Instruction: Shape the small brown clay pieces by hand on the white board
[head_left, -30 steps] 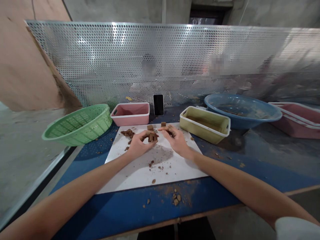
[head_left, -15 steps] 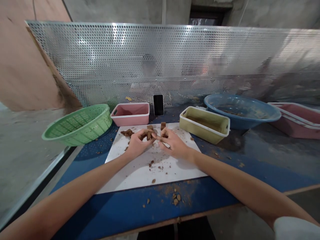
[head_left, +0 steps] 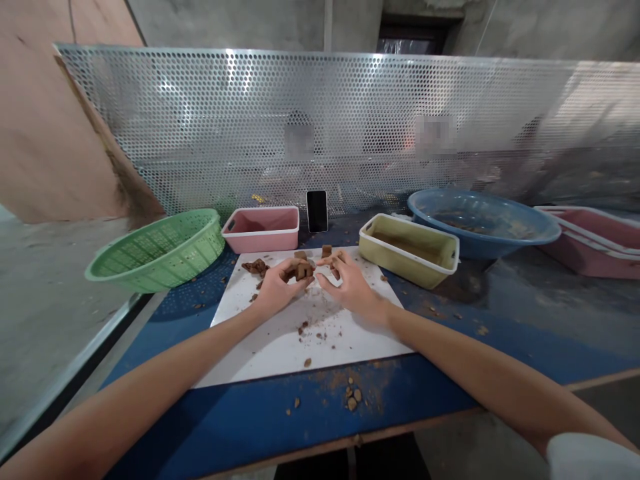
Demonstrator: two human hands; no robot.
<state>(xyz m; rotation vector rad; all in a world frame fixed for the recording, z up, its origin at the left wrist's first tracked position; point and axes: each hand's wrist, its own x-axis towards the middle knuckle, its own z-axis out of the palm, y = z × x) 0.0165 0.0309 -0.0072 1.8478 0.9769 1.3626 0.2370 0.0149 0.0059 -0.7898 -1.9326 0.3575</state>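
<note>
My left hand [head_left: 277,289] is closed around a small brown block [head_left: 303,270] that looks like clay, with a notched face showing. Just to its right, my right hand [head_left: 349,283] has its thumb and forefinger apart and slightly curved. A narrow gap separates those fingertips from the block. Both hands are over a white board [head_left: 245,360]. Beyond them on the board are a brown cube [head_left: 327,251] and another brown piece [head_left: 301,255], partly hidden by the left hand. A rough brown lump [head_left: 255,267] lies left of the left hand. Crumbs [head_left: 303,327] are scattered below.
Behind the board stand a green basket [head_left: 155,250], a pink bin [head_left: 265,239], a phone [head_left: 317,211], a yellow-green bin [head_left: 407,257], a blue basin [head_left: 493,240] and more pink bins [head_left: 587,253]. A perforated metal panel [head_left: 340,100] closes off the back. Several small chunks [head_left: 353,400] lie near the table's front edge.
My right hand's fingers have moved off the brown block and spread apart. The block now shows more of its face in my left hand, turned toward me.
</note>
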